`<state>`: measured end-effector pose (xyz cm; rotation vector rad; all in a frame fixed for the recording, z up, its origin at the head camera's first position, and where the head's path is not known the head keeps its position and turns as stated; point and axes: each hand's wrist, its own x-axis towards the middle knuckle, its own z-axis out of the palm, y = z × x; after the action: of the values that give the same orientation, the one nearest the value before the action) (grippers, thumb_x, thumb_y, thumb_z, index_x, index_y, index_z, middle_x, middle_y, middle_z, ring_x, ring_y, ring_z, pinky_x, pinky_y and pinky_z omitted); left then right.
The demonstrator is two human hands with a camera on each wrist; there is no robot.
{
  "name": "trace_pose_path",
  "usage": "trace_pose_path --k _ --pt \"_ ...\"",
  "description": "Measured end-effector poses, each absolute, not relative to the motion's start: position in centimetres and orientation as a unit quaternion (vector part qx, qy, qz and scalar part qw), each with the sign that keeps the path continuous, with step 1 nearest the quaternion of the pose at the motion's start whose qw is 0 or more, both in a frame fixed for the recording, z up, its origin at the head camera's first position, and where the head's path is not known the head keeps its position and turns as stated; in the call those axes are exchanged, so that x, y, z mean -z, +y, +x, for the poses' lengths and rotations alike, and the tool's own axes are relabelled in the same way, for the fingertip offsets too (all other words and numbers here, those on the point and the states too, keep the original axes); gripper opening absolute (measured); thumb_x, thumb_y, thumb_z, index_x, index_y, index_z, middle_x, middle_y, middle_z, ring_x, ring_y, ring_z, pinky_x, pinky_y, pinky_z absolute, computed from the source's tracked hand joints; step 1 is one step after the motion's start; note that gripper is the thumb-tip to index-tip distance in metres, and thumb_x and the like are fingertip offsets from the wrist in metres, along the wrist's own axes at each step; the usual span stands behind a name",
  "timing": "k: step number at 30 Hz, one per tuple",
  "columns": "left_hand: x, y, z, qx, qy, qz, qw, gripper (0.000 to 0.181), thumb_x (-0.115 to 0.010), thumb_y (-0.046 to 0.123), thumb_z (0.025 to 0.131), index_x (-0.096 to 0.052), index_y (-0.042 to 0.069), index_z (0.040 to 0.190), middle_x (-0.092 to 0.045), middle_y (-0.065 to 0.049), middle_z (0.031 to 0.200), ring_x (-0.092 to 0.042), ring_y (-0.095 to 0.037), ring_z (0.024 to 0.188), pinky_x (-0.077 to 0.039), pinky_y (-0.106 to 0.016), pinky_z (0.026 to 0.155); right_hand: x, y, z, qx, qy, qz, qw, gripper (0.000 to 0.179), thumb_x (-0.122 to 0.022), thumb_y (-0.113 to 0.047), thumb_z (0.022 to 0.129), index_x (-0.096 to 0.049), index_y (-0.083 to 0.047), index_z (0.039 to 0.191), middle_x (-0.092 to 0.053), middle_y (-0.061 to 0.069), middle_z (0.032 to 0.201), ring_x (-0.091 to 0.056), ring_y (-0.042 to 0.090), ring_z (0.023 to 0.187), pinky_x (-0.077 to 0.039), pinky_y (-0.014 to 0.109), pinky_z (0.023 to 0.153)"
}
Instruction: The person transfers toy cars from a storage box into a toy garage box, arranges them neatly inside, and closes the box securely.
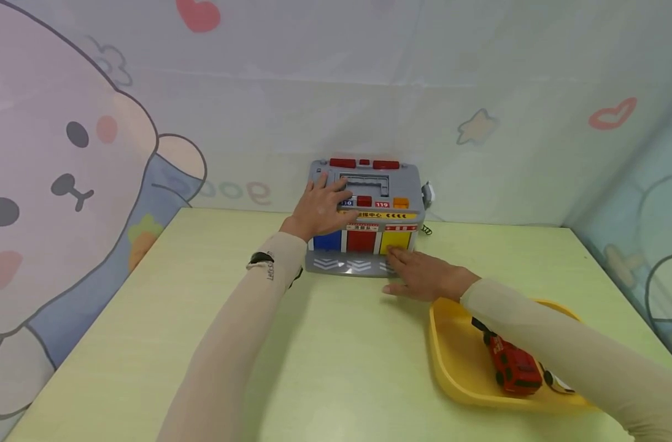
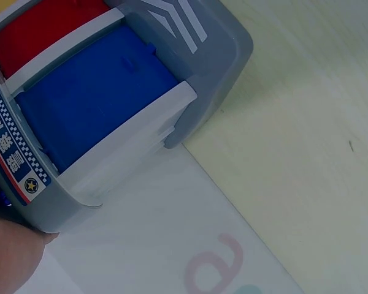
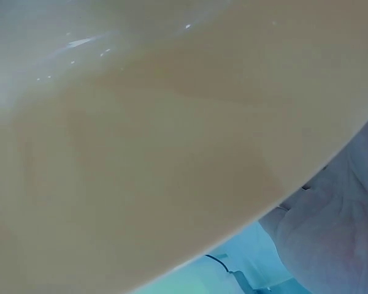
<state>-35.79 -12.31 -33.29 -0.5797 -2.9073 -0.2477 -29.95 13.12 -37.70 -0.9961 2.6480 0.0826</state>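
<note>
A grey toy garage (image 1: 407, 184) stands against the back wall, with a blue door (image 1: 327, 241), a red door (image 1: 361, 240) and a yellow door (image 1: 397, 239) across its front, all down. My left hand (image 1: 319, 210) rests on its top left with the fingers spread, near a red button (image 1: 364, 201). At the foot of the yellow door, extended fingers of my right hand (image 1: 426, 275) touch the front. In the left wrist view the blue door (image 2: 98, 92) fills much of the garage front. A tray wall hides most of the right wrist view.
Under my right forearm sits a yellow tray (image 1: 445, 362) holding a red toy truck (image 1: 513, 367) and a partly hidden white toy vehicle (image 1: 558, 382). A coiled cord (image 1: 426, 230) lies by the garage's right side. Printed cloth walls (image 1: 258, 123) border the pale table (image 1: 336, 368).
</note>
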Motion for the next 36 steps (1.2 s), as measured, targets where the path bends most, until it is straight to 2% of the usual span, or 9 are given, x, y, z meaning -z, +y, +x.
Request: trace_pose_path --k 11,26,36 --pt "33.49 -12.35 -35.88 0.088 -0.974 -0.193 0.079 0.062 -0.045 0.055 0.098 -0.053 0.019 0.147 -0.031 -0.003 0.165 -0.011 -0.040 0.155 -0.011 -0.059 0.124 37.66 12.90 -29.89 -0.034 0.926 -0.342 0.153 0.089 -0.048 -0.056 0.100 -0.016 0.002 0.158 -0.012 0.020 0.167 -0.016 0.038 0.155 -0.019 0.052 0.124" --pt "33.22 -12.36 -35.73 0.093 -0.974 -0.192 0.072 0.061 -0.047 0.055 0.098 -0.052 0.019 0.147 -0.030 -0.004 0.165 -0.010 -0.039 0.156 -0.010 -0.059 0.124 37.93 12.80 -29.73 -0.059 0.922 -0.365 0.113 0.084 -0.047 -0.053 0.101 -0.026 0.008 0.154 -0.022 0.026 0.163 -0.023 0.042 0.152 -0.023 0.053 0.123" --pt "33.20 -12.42 -35.73 0.098 -0.974 -0.193 0.068 0.061 -0.047 0.054 0.098 -0.052 0.019 0.147 -0.031 -0.004 0.164 -0.010 -0.039 0.156 -0.010 -0.060 0.124 38.24 12.61 -29.87 -0.055 0.925 -0.358 0.115 0.084 -0.046 -0.055 0.101 -0.025 0.007 0.155 -0.020 0.024 0.164 -0.021 0.041 0.153 -0.023 0.053 0.123"
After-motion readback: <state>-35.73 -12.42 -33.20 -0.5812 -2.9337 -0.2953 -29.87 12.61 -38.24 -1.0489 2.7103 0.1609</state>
